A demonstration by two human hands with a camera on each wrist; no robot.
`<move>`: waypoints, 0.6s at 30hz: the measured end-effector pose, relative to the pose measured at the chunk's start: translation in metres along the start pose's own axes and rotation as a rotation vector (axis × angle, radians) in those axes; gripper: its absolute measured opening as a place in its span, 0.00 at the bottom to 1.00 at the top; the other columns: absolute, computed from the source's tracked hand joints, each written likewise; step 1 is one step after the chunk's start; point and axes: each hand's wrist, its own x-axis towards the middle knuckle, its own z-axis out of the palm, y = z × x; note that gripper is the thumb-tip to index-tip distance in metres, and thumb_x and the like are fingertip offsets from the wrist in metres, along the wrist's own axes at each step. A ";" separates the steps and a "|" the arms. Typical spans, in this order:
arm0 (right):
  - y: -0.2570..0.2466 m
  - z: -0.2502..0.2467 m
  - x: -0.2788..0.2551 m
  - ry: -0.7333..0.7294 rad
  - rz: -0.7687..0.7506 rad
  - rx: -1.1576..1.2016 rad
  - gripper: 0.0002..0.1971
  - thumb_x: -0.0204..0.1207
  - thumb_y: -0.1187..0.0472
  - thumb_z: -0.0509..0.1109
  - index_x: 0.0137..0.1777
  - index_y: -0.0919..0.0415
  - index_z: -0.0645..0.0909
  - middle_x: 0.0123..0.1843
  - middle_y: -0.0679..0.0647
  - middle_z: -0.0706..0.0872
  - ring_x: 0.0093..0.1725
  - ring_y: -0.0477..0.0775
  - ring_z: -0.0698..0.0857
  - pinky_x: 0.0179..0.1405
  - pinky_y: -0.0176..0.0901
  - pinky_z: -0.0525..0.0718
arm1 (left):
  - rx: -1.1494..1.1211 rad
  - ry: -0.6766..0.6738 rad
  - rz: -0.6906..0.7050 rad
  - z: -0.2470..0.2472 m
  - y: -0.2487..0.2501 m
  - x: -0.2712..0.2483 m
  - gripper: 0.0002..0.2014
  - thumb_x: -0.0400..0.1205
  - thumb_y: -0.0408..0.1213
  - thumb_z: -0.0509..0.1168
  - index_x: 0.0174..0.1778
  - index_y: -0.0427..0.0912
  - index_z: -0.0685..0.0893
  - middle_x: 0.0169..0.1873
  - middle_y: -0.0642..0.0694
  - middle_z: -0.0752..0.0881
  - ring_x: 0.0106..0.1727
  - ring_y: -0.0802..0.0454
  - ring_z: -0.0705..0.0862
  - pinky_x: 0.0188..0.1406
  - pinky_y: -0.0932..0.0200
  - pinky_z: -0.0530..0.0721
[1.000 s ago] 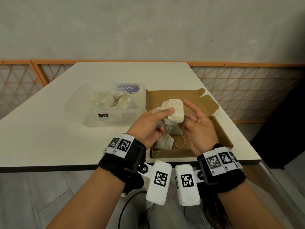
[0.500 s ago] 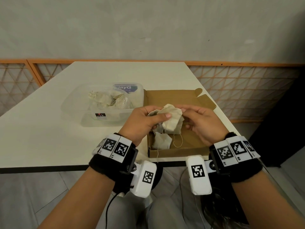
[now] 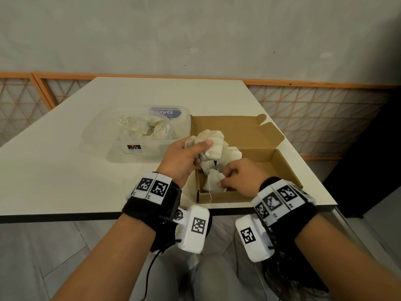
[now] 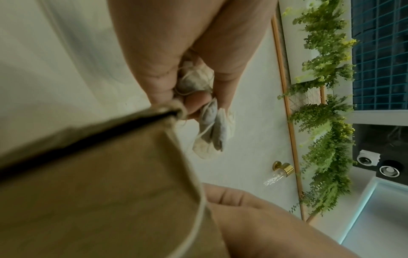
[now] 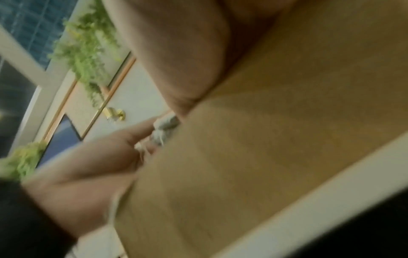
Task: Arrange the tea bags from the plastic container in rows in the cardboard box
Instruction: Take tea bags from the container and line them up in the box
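From the head view, our left hand [image 3: 184, 157] grips a bunch of crumpled off-white paper tea bags [image 3: 213, 144] above the left side of the open brown cardboard box [image 3: 271, 161], which sits near the counter's [image 3: 65, 170] front right corner. Our right hand [image 3: 240, 179] pinches one pale tea bag [image 3: 211, 183] lying in the box's near left corner. The clear plastic container [image 3: 134, 144], just left of the box, holds more bags.

From the left wrist, curled fingers [image 4: 159, 90] clamp the bags [image 4: 209, 132], strings trailing.

The right wrist view is blurred; cardboard [image 5: 264, 157] fills it.
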 end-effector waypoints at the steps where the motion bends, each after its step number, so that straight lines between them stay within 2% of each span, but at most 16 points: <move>1: 0.001 -0.005 -0.001 -0.009 0.006 0.060 0.08 0.71 0.60 0.75 0.44 0.64 0.83 0.33 0.48 0.80 0.34 0.46 0.78 0.33 0.35 0.74 | -0.025 0.006 -0.006 -0.001 0.000 0.000 0.02 0.77 0.30 0.70 0.41 0.39 0.83 0.32 0.47 0.81 0.29 0.57 0.73 0.25 0.70 0.73; 3: 0.005 -0.019 -0.003 -0.011 0.022 0.210 0.04 0.71 0.62 0.75 0.40 0.59 0.82 0.35 0.50 0.82 0.33 0.47 0.79 0.35 0.35 0.77 | -0.062 0.020 -0.011 -0.003 0.001 0.000 0.02 0.78 0.29 0.70 0.44 0.38 0.83 0.33 0.47 0.83 0.30 0.58 0.76 0.25 0.70 0.74; 5: 0.011 -0.034 -0.002 0.025 0.028 0.228 0.06 0.70 0.64 0.75 0.38 0.56 0.80 0.36 0.51 0.83 0.33 0.47 0.79 0.35 0.34 0.77 | -0.076 0.027 -0.016 -0.005 0.001 0.000 0.03 0.78 0.29 0.69 0.46 0.38 0.84 0.36 0.46 0.84 0.31 0.58 0.78 0.25 0.71 0.75; 9: 0.013 -0.052 0.004 -0.002 0.013 0.247 0.08 0.71 0.73 0.72 0.39 0.60 0.79 0.33 0.54 0.83 0.24 0.40 0.81 0.22 0.24 0.77 | -0.086 0.022 -0.024 -0.006 0.001 -0.001 0.05 0.78 0.29 0.69 0.48 0.36 0.83 0.39 0.44 0.83 0.33 0.57 0.76 0.25 0.72 0.75; 12: 0.009 -0.061 0.009 -0.065 0.003 0.221 0.07 0.70 0.69 0.74 0.39 0.59 0.80 0.33 0.53 0.85 0.23 0.37 0.82 0.23 0.24 0.77 | -0.094 0.013 -0.022 -0.007 0.001 0.001 0.07 0.78 0.30 0.69 0.51 0.37 0.84 0.42 0.43 0.83 0.35 0.57 0.77 0.27 0.71 0.75; 15: 0.003 -0.062 0.015 -0.105 0.012 0.210 0.06 0.69 0.67 0.76 0.40 0.59 0.82 0.32 0.51 0.84 0.22 0.37 0.79 0.20 0.25 0.74 | -0.101 0.008 -0.024 -0.008 0.002 0.002 0.07 0.78 0.30 0.70 0.50 0.37 0.84 0.44 0.42 0.83 0.37 0.56 0.77 0.29 0.70 0.76; 18: 0.006 -0.052 0.026 -0.053 0.027 0.067 0.06 0.67 0.64 0.78 0.38 0.55 0.83 0.33 0.46 0.82 0.33 0.41 0.78 0.32 0.30 0.75 | -0.101 0.003 -0.033 -0.008 0.002 0.002 0.06 0.78 0.30 0.70 0.50 0.38 0.84 0.42 0.44 0.85 0.37 0.56 0.79 0.29 0.70 0.76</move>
